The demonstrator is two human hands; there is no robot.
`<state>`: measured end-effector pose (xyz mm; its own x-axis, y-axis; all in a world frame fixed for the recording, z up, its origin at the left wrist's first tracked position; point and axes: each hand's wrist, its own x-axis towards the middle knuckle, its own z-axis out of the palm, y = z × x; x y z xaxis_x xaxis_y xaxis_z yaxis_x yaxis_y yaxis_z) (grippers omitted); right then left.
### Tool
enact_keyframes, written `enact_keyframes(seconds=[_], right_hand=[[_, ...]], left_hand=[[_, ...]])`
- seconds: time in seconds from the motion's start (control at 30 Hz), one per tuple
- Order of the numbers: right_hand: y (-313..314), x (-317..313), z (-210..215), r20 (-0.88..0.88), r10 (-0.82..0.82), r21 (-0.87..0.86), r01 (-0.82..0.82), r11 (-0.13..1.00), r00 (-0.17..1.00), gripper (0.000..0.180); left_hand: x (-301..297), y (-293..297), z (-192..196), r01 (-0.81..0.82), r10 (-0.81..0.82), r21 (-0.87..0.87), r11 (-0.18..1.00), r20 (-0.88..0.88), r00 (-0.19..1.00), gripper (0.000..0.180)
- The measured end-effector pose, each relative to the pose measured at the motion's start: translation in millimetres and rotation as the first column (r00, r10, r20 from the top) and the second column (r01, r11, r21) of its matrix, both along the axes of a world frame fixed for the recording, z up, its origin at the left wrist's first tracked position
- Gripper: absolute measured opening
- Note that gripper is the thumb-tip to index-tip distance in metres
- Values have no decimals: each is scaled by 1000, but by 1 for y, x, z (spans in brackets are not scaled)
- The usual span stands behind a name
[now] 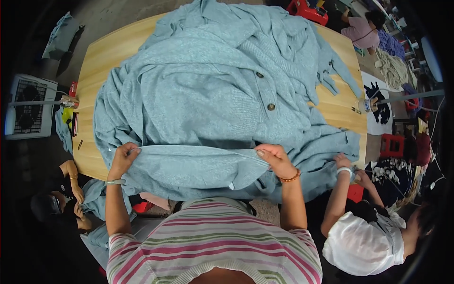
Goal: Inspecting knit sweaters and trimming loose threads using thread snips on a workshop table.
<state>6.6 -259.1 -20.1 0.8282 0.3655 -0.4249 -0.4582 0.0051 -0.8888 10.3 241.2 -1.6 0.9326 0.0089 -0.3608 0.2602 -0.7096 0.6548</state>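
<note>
A light blue-grey knit garment is stretched sideways between my hands at the table's near edge. My left hand pinches its upper left end, thumb against fingers. Its upper right end is gripped by my right hand, with the thumb lying along the top. The stretched part forms a long strip whose lower side hangs in a fold toward me. Just beyond it lies a big heap of matching knit cardigans, with ribbed bands and dark buttons showing on the right side.
The heap covers most of the wooden table. At right, a co-worker in a white top handles the same blue-grey knit; another person holds cloth at lower left. Small snips lie near the left edge. A red stool stands beyond the right side.
</note>
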Motion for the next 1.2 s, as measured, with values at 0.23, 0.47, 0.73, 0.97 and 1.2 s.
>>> enact_keyframes(seconds=[0.23,0.47,0.73,0.97,1.2], right_hand=[[14,56,6,770,-52,-510,662,550,636,24],[26,110,-37,683,203,-729,636,252,702,33],[-28,124,26,637,-480,-216,737,640,603,17],[27,113,118,814,106,-416,445,793,571,21],[39,85,69,680,347,-687,396,610,645,24]], left_hand=[[106,-57,25,61,-97,94,994,453,886,26],[246,-76,7,166,-537,523,836,717,445,30],[276,-27,70,19,111,-683,730,146,983,42],[266,74,56,98,-88,-40,994,209,974,44],[198,68,16,80,-436,562,824,537,722,46]])
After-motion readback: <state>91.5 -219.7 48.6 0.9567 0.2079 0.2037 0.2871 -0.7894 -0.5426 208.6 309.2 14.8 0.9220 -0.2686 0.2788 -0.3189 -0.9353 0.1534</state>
